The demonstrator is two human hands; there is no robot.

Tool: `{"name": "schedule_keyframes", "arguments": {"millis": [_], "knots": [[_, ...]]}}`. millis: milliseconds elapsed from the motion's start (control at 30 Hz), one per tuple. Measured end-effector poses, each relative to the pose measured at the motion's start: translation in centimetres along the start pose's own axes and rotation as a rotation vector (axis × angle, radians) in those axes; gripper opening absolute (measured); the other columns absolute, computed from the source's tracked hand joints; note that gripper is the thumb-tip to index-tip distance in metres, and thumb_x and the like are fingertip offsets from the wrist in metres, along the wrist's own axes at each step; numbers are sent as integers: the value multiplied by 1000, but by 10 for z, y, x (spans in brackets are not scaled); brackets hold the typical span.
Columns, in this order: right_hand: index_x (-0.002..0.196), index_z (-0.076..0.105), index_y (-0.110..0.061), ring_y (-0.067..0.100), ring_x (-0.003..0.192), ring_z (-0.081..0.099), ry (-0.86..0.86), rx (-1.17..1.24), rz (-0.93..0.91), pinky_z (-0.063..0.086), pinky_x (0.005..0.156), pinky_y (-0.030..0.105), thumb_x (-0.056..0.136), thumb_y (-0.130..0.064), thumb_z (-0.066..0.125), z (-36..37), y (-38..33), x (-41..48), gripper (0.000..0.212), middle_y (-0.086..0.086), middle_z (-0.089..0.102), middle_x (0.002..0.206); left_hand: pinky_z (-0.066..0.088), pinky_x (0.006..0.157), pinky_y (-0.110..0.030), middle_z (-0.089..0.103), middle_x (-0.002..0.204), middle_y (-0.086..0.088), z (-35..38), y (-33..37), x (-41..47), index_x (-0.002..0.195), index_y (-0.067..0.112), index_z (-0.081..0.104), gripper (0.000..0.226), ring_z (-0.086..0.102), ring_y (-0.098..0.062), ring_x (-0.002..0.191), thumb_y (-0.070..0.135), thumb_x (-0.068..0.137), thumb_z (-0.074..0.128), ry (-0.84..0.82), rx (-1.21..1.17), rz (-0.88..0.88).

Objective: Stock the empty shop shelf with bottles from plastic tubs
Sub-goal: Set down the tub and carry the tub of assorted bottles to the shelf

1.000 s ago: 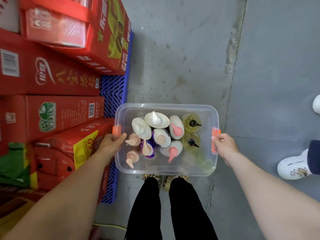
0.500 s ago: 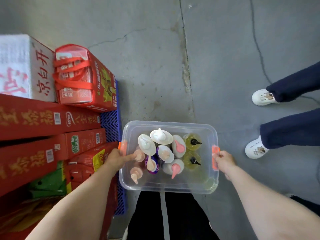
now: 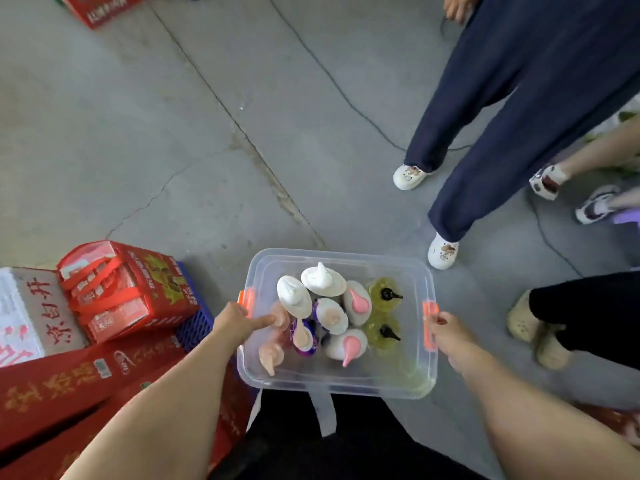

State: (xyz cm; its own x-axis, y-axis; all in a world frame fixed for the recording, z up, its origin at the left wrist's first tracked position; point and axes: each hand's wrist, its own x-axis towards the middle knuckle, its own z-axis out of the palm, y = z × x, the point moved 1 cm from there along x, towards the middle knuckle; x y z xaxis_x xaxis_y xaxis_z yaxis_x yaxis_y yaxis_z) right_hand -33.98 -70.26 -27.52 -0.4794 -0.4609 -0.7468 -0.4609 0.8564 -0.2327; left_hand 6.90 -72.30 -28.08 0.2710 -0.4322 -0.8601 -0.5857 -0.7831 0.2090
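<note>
I carry a clear plastic tub (image 3: pixel 349 386) with orange handle clips in front of my waist. My left hand (image 3: pixel 239 322) grips its left rim, thumb lying over the edge inside. My right hand (image 3: pixel 446 332) holds the right orange clip (image 3: pixel 429 325). Inside stand several bottles: white ones with white pointed caps (image 3: pixel 322 280), white ones with pink caps (image 3: pixel 356 303), pale pink ones (image 3: pixel 272 356), and two yellow-green ones with black caps (image 3: pixel 384 296). No shelf is in view.
Red cartons (image 3: pixel 128 292) and a white box (image 3: pixel 24 313) are stacked on a blue pallet (image 3: pixel 195 327) at my left. A person in navy trousers and white clogs (image 3: pixel 443 252) stands right ahead; other feet (image 3: pixel 523 320) are at the far right. Grey cracked concrete floor (image 3: pixel 173 133) stretches ahead.
The view has swung right and up, away from the red cartons; more floor and more people's legs now show. Both hands keep the same hold on the tub.
</note>
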Motion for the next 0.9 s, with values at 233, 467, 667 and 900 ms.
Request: {"name": "schedule_keyframes", "arguments": {"millis": [233, 467, 667, 900], "knots": [[81, 63, -13, 28, 76, 62, 106, 307, 163, 52, 72, 37, 99, -38, 55, -16, 108, -63, 32, 12, 68, 84, 36, 59, -25, 49, 73, -2, 13, 89, -40, 78, 13, 44, 53, 49, -17, 72, 54, 74, 77, -89, 310, 309], [60, 59, -9, 28, 59, 56, 286, 713, 427, 55, 65, 47, 96, -37, 61, -8, 249, -134, 46, 16, 60, 60, 41, 61, -28, 55, 75, -4, 106, 158, -97, 85, 11, 50, 65, 54, -19, 70, 60, 60, 85, -233, 627, 495], [58, 47, -15, 20, 52, 47, 387, 922, 576, 42, 56, 31, 96, -51, 55, 3, 380, -198, 53, 6, 49, 55, 49, 75, -35, 57, 72, -8, 247, 181, -181, 80, 4, 55, 62, 62, -26, 77, 59, 67, 81, -316, 1016, 592], [66, 56, -14, 32, 91, 67, 386, 963, 788, 48, 76, 32, 101, -57, 36, 8, 533, -271, 58, 14, 68, 83, 41, 56, -26, 61, 78, -5, 426, 159, -292, 87, 7, 57, 71, 60, -18, 69, 71, 62, 74, -316, 1361, 813]]}}
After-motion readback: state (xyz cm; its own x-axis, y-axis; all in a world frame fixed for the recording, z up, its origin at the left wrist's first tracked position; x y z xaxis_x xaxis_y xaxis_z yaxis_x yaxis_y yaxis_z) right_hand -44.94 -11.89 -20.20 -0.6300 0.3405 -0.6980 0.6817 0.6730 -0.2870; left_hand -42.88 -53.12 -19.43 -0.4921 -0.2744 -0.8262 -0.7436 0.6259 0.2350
